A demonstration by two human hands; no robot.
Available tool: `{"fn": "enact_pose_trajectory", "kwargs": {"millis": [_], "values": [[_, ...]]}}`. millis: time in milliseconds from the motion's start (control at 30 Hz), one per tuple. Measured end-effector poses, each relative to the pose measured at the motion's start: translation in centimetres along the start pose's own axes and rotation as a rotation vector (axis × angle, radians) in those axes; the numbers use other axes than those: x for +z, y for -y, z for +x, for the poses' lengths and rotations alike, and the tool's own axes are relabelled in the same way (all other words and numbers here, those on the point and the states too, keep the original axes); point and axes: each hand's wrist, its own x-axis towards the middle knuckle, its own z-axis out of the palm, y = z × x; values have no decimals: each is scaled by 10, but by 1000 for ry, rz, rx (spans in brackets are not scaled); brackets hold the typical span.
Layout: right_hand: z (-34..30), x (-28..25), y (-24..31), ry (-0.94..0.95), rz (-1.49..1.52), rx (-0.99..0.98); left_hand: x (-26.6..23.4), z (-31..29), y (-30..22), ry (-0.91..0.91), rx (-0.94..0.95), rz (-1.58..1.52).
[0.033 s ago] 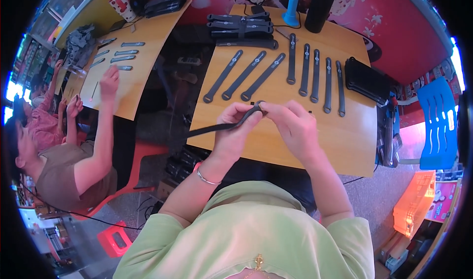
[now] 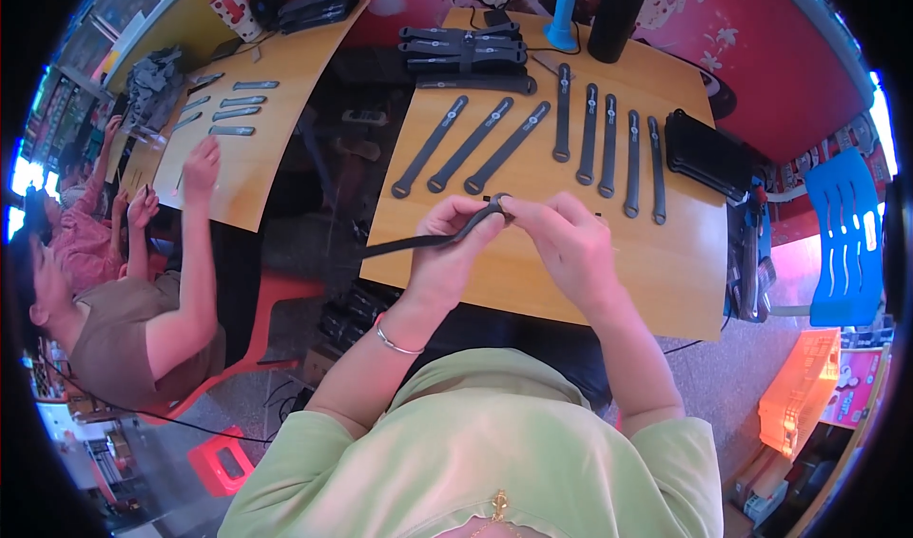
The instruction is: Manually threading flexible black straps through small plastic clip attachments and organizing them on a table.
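Over the front part of the wooden table, my left hand (image 2: 449, 253) grips a black strap (image 2: 409, 245). The strap's tail sticks out to the left past the table's edge, and its other end is bent up at my fingertips. My right hand (image 2: 569, 253) pinches that rounded end, thumb and forefinger together against the left hand's fingers. Exactly what the fingertips work at is too small to make out. Just beyond lie several dark straps with looped ends, among them a slanted strap (image 2: 509, 146) and an upright strap (image 2: 609, 153), all apart from my hands.
A pile of bundled straps (image 2: 464, 51) sits at the table's far left, with a blue fan (image 2: 563, 20) and a black bottle (image 2: 618, 15) behind. A black pouch (image 2: 709, 153) lies at the right. Leftward, a co-worker (image 2: 143, 329) sits at another table (image 2: 242, 196) holding straps.
My hands and the strap stay almost where they were. The co-worker's raised hand has shifted slightly down and to the left.
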Motion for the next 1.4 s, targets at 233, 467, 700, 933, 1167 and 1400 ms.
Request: {"fn": "enact_pose_trajectory", "kwargs": {"millis": [233,467,700,933,1167,1400], "values": [[5,-4,5,118,-146,-72,-27,12,-17,163,-313,-77],[-3,19,17,-10,178,271,-4,4,4,27,46,153],[-10,17,23,50,273,441,-13,0,9,51,333,700],[-14,13,31,57,205,468,-4,-8,5,36,557,1016],[-22,13,36,84,124,454,-7,-12,18,83,501,904],[-30,17,36,58,17,447,-9,-10,16,199,424,1008]]}}
